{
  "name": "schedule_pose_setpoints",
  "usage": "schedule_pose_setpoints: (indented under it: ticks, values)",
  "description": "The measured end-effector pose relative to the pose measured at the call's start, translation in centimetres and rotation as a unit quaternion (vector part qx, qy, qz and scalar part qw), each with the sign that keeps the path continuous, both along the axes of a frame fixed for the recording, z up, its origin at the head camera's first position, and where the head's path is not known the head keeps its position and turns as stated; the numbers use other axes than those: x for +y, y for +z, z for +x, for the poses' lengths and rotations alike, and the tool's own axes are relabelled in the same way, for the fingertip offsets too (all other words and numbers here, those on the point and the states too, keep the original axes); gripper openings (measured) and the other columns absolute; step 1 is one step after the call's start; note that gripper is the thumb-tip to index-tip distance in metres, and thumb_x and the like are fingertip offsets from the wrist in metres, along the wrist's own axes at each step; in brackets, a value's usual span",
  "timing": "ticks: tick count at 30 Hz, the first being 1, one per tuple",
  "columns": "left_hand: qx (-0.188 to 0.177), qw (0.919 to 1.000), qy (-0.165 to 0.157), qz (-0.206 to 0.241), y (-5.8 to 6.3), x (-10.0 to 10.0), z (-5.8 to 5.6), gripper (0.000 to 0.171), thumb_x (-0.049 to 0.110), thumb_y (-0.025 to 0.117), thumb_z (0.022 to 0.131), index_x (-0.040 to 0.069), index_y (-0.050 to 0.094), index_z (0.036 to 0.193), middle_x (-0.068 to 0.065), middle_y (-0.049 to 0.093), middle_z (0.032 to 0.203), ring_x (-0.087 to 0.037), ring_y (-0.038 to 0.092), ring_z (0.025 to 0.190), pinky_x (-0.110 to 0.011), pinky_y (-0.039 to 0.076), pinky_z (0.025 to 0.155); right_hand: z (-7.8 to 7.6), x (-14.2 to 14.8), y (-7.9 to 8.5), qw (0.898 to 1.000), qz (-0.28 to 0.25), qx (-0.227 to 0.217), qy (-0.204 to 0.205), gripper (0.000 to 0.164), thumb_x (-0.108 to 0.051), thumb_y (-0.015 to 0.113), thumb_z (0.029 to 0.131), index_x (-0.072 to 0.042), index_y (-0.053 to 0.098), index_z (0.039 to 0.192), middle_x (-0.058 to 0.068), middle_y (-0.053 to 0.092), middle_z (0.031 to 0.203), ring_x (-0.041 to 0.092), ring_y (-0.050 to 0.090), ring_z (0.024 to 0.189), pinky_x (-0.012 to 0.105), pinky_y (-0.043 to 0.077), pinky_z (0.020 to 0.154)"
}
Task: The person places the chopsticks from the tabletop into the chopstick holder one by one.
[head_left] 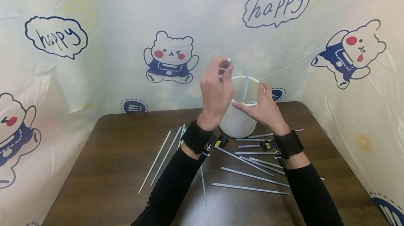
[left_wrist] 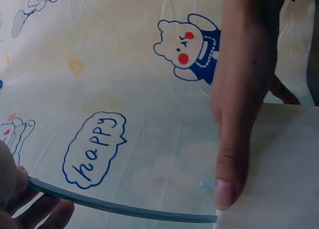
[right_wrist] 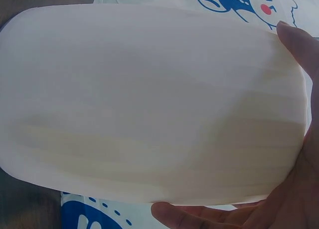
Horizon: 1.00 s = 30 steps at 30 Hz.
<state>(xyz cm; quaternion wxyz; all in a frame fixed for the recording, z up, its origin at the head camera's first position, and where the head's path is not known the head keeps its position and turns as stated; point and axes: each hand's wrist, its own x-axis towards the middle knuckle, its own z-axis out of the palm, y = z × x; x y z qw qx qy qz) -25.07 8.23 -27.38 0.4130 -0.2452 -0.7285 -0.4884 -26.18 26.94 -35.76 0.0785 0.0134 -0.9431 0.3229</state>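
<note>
A white open-topped tub (head_left: 238,122) stands towards the back of the table. My right hand (head_left: 266,108) grips its rim, thumb at the near side and fingers round the right; in the right wrist view that hand (right_wrist: 294,154) spans the tub's mouth end. Above the rim's left side, my left hand (head_left: 217,91) pinches a thin blue-grey stick (left_wrist: 124,207) between thumb and fingers. In the left wrist view this stick reaches from the fingertips to the tub's rim; its far end is hidden there. Inside the tub leans another light-blue stick (head_left: 244,87), its top above the rim.
Several thin sticks lie loose on the brown table (head_left: 110,148): a pale-green stick (head_left: 154,161) on the left, a light-blue stick (head_left: 250,188) at the front and a lilac stick (head_left: 249,146) on the right. A printed curtain (head_left: 126,15) hangs close behind the table.
</note>
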Motion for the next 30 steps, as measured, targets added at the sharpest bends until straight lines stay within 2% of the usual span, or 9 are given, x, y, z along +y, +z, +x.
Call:
schedule_pose_setpoints:
  ticks: [6,16,23,30]
  values:
    - [-0.029,0.9994,0.003,-0.019,-1.8,0.1,-0.4,0.022,0.018,0.056,0.105,0.0,0.062,0.116,-0.015,0.073,0.107,-0.023,0.073,0.098,-0.025,0.06,0.085,0.0,0.0,-0.1,1.0,0.002,0.004,0.001,0.128,-0.082,0.065,0.075,-0.011,0.006,0.163,0.019,0.008,0.167,0.044,0.052,0.122,0.065,0.055,0.091]
    - [-0.056,0.9969,0.01,-0.055,-5.0,0.2,-1.2,0.018,0.013,0.057,0.104,0.0,0.062,0.115,-0.014,0.072,0.107,-0.024,0.071,0.106,-0.031,0.059,0.094,-0.1,0.0,-0.2,1.0,0.002,0.011,-0.001,0.125,-0.081,0.067,0.076,-0.012,0.008,0.163,0.02,0.01,0.166,0.044,0.053,0.12,0.064,0.056,0.088]
    - [-0.085,0.9926,0.019,-0.085,-6.8,0.3,-1.5,0.019,0.016,0.056,0.105,0.002,0.062,0.116,-0.011,0.071,0.105,-0.024,0.068,0.101,-0.035,0.055,0.087,-0.1,0.0,-0.1,1.0,0.011,0.007,-0.004,0.127,-0.081,0.066,0.076,-0.01,0.006,0.163,0.021,0.009,0.166,0.046,0.054,0.12,0.064,0.056,0.089]
    - [-0.099,0.9887,0.027,-0.109,-8.3,0.3,-1.6,0.016,0.014,0.058,0.103,0.004,0.064,0.114,-0.011,0.072,0.104,-0.026,0.065,0.102,-0.038,0.053,0.087,0.0,-0.1,-0.1,1.0,0.019,0.008,-0.006,0.13,-0.082,0.065,0.076,-0.006,0.004,0.163,0.022,0.008,0.167,0.047,0.054,0.121,0.065,0.055,0.09]
